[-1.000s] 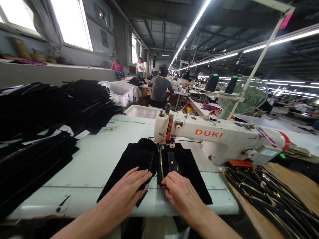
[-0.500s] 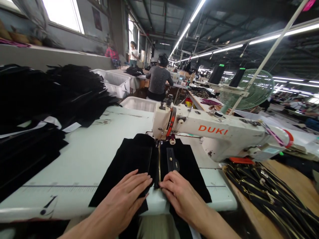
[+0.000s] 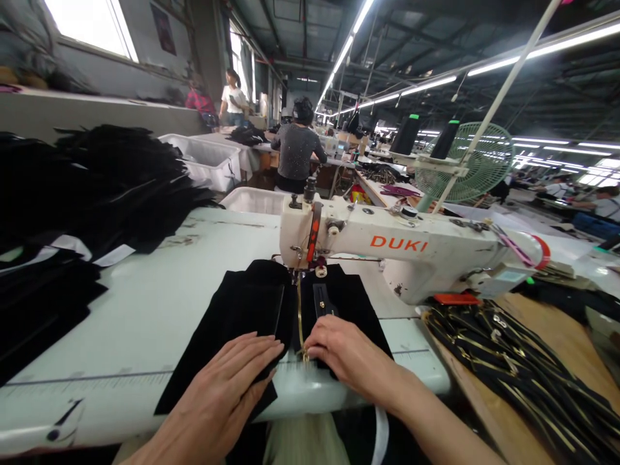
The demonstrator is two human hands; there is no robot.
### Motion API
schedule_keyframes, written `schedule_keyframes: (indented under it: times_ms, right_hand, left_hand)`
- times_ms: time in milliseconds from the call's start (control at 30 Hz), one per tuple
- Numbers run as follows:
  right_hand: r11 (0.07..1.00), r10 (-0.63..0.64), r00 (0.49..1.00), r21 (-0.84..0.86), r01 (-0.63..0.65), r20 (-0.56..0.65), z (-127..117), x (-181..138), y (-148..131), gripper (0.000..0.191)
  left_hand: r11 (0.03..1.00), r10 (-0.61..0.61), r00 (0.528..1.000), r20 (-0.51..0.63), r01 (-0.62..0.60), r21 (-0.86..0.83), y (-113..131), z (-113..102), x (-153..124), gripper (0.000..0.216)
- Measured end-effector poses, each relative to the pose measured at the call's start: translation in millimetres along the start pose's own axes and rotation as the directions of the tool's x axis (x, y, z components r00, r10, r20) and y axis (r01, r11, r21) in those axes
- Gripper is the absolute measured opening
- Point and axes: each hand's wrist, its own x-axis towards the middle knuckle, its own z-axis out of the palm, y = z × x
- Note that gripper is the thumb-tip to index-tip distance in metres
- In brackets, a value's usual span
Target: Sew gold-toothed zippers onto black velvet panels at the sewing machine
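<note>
A black fabric piece (image 3: 213,329) lies on the sewing machine bed with its far edge under the needle area. Along its middle runs a zipper (image 3: 299,310) with gold teeth, leading up to the presser foot. My left hand (image 3: 242,368) rests flat on the left part of the fabric, fingers stretched out. On the other side my right hand (image 3: 336,345) pinches the zipper near its front end, where the metal slider shows. Partly covered by that hand is a dark patch (image 3: 320,296) with a small metal stud. The sewing machine (image 3: 397,244) stands just beyond both hands.
Stacks of black fabric (image 3: 121,187) fill the left side. More gold-toothed zippers (image 3: 489,361) lie heaped on a wooden board at the right. Thread cones (image 3: 404,134) and a green fan (image 3: 479,161) stand behind the machine. Ahead, a person (image 3: 298,145) sits at another table.
My right hand has lifted the zipper's front end slightly and shifted it, so the zipper now curves and its slider shows. My left hand stays flat on the fabric. The view has turned slightly right.
</note>
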Motion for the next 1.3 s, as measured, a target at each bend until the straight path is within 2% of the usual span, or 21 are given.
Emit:
schedule_keyframes:
  times_ms: [67, 133, 233, 300, 367, 433, 500, 567, 633, 767, 867, 967, 1067, 1167, 1300]
  right_hand:
    - [0.992, -0.057, 0.997, -0.112, 0.062, 0.043, 10.4, -0.4, -2.6, 0.013]
    - [0.982, -0.074, 0.997, -0.173, 0.076, 0.015, 21.9, -2.9, -4.8, 0.011]
    - [0.995, -0.024, 0.998, -0.095, 0.018, -0.066, 29.9, -6.9, -6.0, 0.012]
    - [0.999, 0.01, 0.998, -0.031, -0.012, -0.062, 28.8, -8.5, -5.5, 0.015]
    - [0.999, 0.002, 1.0, -0.046, -0.001, 0.006, 24.8, -8.9, -4.6, 0.023]
    - [0.996, -0.032, 0.997, -0.079, 0.037, 0.07, 18.6, -7.9, -3.4, 0.022]
    - [0.999, -0.033, 0.998, -0.021, 0.034, 0.049, 10.0, -4.6, -1.5, 0.025]
    - [0.993, 0.014, 1.0, 0.114, -0.012, -0.022, 0.4, 0.4, 0.8, 0.022]
    - [0.98, 0.063, 0.998, 0.188, -0.058, -0.025, -6.2, 5.2, 2.7, 0.018]
    - [0.999, 0.046, 0.996, 0.021, -0.048, 0.079, 1.0, 5.1, 2.4, 0.02]
    - [0.999, 0.032, 0.999, -0.002, -0.032, 0.006, 13.3, -1.9, 1.0, 0.02]
    - [0.988, 0.086, 0.991, 0.14, -0.071, -0.104, 17.0, -6.2, 1.8, 0.02]
    - [0.963, 0.138, 0.985, 0.245, -0.109, -0.107, 14.8, -6.3, 3.4, 0.019]
    - [0.969, 0.14, 0.983, 0.219, -0.112, -0.117, 15.4, -6.3, 3.1, 0.018]
    - [0.977, 0.111, 0.983, 0.196, -0.082, -0.144, 22.6, -9.0, 0.8, 0.019]
  left_hand:
    - [1.0, 0.026, 1.0, 0.009, -0.026, -0.007, 1.3, -0.3, 0.4, 0.033]
    - [0.999, 0.042, 0.999, 0.013, -0.042, -0.01, 1.8, -0.2, 0.7, 0.032]
    - [0.999, 0.048, 0.999, -0.01, -0.048, -0.004, 1.1, 0.3, 1.2, 0.032]
    - [0.998, 0.068, 0.997, -0.039, -0.068, 0.009, 0.7, 0.4, 2.4, 0.031]
    - [0.995, 0.101, 0.993, -0.066, -0.099, 0.027, 1.0, -0.1, 4.4, 0.03]
    - [0.992, 0.124, 0.989, -0.081, -0.121, 0.039, 1.6, -1.5, 6.7, 0.03]
    - [0.992, 0.124, 0.988, -0.09, -0.12, 0.043, 2.1, -3.7, 8.6, 0.03]
    - [0.994, 0.107, 0.99, -0.091, -0.104, 0.039, 2.0, -6.0, 9.8, 0.03]
    - [0.996, 0.081, 0.993, -0.087, -0.079, 0.035, 1.6, -8.0, 10.4, 0.03]
    - [0.997, 0.075, 0.993, -0.092, -0.073, 0.03, 0.4, -8.9, 9.9, 0.031]
    - [0.995, 0.097, 0.991, -0.094, -0.094, 0.026, 0.3, -7.8, 8.7, 0.029]
    - [0.994, 0.102, 0.991, -0.091, -0.1, 0.034, 0.1, -3.9, 7.6, 0.03]
    - [0.99, 0.079, 0.994, -0.076, -0.069, 0.124, -2.2, 6.3, 5.7, 0.042]
    - [0.974, 0.066, 0.995, -0.076, -0.048, 0.22, -4.6, 19.5, 3.6, 0.064]
    - [0.99, -0.011, 0.998, -0.069, 0.021, 0.141, 1.2, 28.1, 4.1, 0.054]
